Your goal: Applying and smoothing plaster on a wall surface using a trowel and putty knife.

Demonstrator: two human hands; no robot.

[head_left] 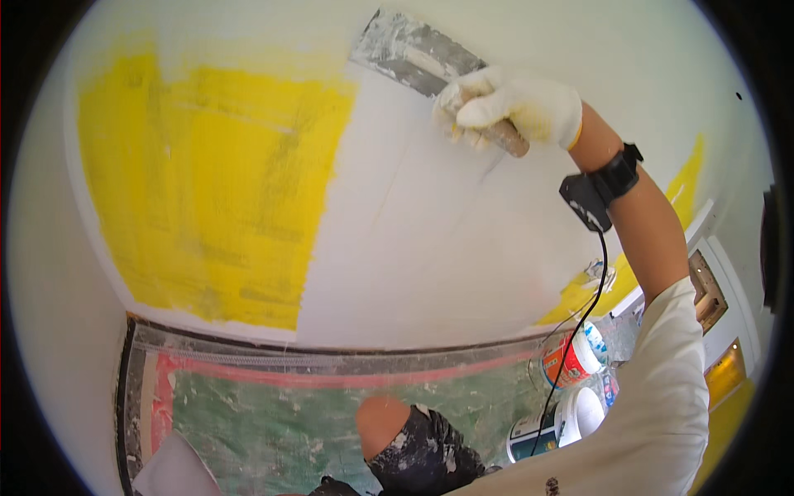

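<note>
My right hand [513, 107], in a white work glove, is closed around the handle [506, 139] of a plastering trowel. The trowel's flat metal blade [418, 51] is smeared with white compound and lies at or close to the upper wall; I cannot tell whether it touches. Beneath the hand, the wall [413, 240] is whitish with a few faint streaks. A large yellow patch [240, 190] covers the wall to the left of the trowel. My left hand is out of view.
Two buckets stand on the floor at the lower right, one red and white [562, 364], one dark and white [538, 434]. A stained green floor covering [281, 422] runs along the wall's foot. A black cable [579, 322] hangs from my right wrist's strap. A pale object [175, 471] is at lower left.
</note>
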